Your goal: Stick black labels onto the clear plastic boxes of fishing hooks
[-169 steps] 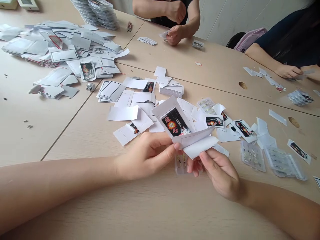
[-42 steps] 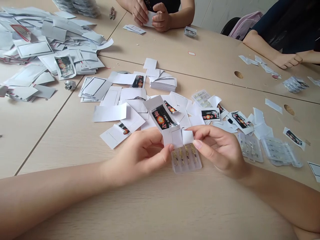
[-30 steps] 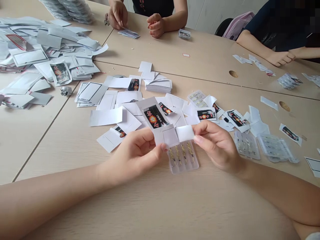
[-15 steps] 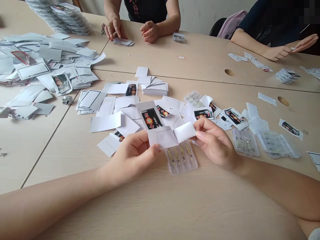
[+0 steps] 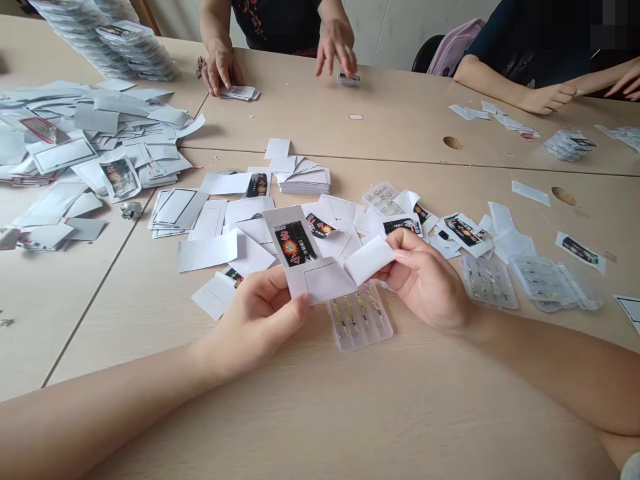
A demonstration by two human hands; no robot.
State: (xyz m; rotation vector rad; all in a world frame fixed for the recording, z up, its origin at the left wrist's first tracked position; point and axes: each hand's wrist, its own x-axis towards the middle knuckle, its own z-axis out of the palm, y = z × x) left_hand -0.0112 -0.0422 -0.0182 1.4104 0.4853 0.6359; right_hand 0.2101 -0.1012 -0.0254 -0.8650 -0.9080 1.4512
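Both my hands hold one white paper card [image 5: 320, 277] with a black and red printed panel [image 5: 291, 244]. My left hand [image 5: 255, 320] pinches the card's near left corner between thumb and fingers. My right hand [image 5: 425, 280] pinches the card's folded right flap [image 5: 369, 259]. A clear plastic tray [image 5: 360, 320] with several small gold hooks in it sits partly under the card, its near end lying on the table [image 5: 320, 413].
Loose white cards [image 5: 235, 227] and printed labels [image 5: 463, 230] lie scattered beyond my hands. More clear trays [image 5: 540, 287] lie at the right. A big paper heap [image 5: 95, 140] fills the far left. Two other people's hands [image 5: 220, 67] work across the table.
The card's right flap has been lifted and tilted up by my right hand. The view has shifted slightly. The person opposite has reached one hand out to a small pack.
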